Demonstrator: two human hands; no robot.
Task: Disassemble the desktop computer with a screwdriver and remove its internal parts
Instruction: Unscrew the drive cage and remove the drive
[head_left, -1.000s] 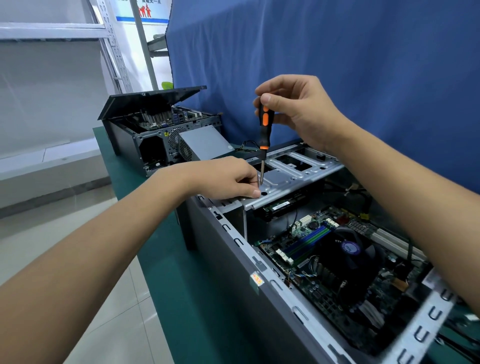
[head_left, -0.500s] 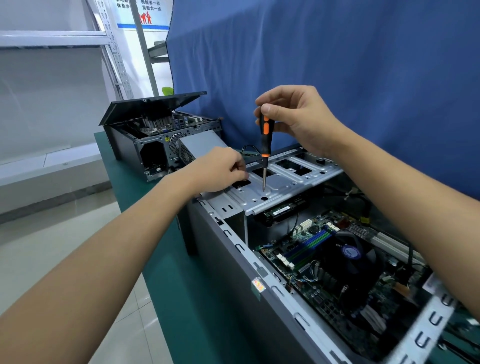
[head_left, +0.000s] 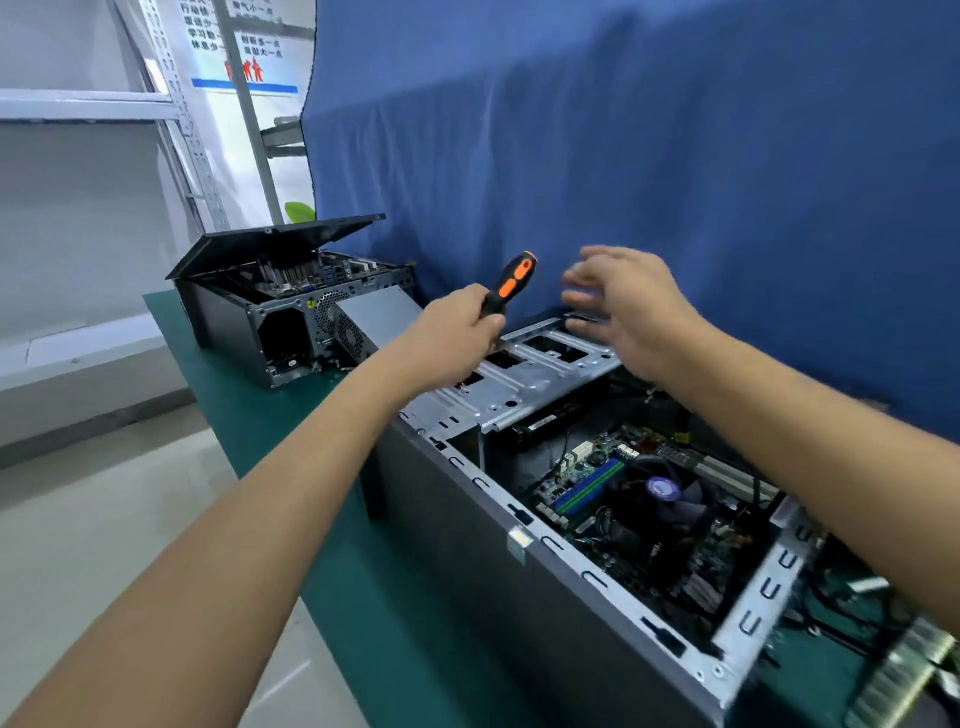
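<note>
Over the silver metal cage (head_left: 519, 389), left hand (head_left: 454, 332) is gripping a black-and-orange screwdriver (head_left: 511, 280). Right hand (head_left: 639, 312) is hovering — fingers spread.

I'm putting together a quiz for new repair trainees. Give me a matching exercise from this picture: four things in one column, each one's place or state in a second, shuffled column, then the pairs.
Things
1. screwdriver
2. right hand
3. cooler fan
4. far computer

Places or states
A. lid propped up, at the far end of the green table
B. open, above the drive cage
C. gripped in the left hand, handle tilted up
D. on the motherboard inside the near case

Pairs: 1-C, 2-B, 3-D, 4-A
</note>
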